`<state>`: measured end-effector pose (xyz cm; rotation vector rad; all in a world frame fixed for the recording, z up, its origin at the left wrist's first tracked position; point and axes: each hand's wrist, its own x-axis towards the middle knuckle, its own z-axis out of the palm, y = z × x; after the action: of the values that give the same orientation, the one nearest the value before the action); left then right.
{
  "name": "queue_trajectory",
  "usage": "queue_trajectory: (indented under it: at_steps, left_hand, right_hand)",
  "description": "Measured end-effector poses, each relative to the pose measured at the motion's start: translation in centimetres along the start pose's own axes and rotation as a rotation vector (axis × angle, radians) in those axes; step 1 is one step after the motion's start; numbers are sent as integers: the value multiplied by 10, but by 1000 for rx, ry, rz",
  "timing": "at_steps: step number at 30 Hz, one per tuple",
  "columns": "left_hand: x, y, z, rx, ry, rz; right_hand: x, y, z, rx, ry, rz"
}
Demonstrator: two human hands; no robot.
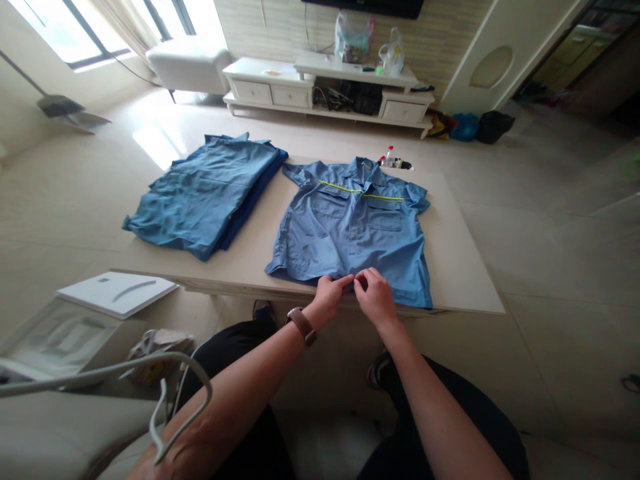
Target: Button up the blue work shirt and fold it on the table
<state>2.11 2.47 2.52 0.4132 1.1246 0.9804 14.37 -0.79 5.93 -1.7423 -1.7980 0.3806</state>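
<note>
A blue short-sleeved work shirt [333, 230] lies face up on the table, its collar pointing away from me. A yellow stripe crosses its chest above two flap pockets. At the middle of its bottom hem, my left hand [330, 295] pinches the front edge, a brown-strapped watch on that wrist. Close beside it, my right hand [374, 293] has thumb and fingertips closed on the same hem by the front opening. Whatever small part sits between the fingertips is hidden.
A pile of blue garments [205, 190] lies left on the light table [465, 267]. Small red-capped bottles [390, 157] stand at the far edge. A white box [117, 293] is at the lower left, near a grey cable [193, 365]. A TV cabinet [270, 90] stands beyond.
</note>
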Motion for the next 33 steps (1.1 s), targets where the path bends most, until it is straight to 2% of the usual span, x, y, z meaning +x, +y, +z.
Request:
queue_trajectory:
  at_steps: [12, 20, 27, 33]
  left_hand:
    - [-1, 1, 1, 30, 59, 38]
    - [-5, 5, 3, -11, 17, 45]
    - [-5, 5, 0, 135, -33, 111]
    - [-7, 13, -1, 219, -4, 141]
  right_hand:
    - [0, 1, -2, 16, 0, 11]
    - [1, 2, -2, 39, -4, 24]
    - [0, -3, -4, 39, 13, 22]
    - [2, -4, -6, 128, 17, 32]
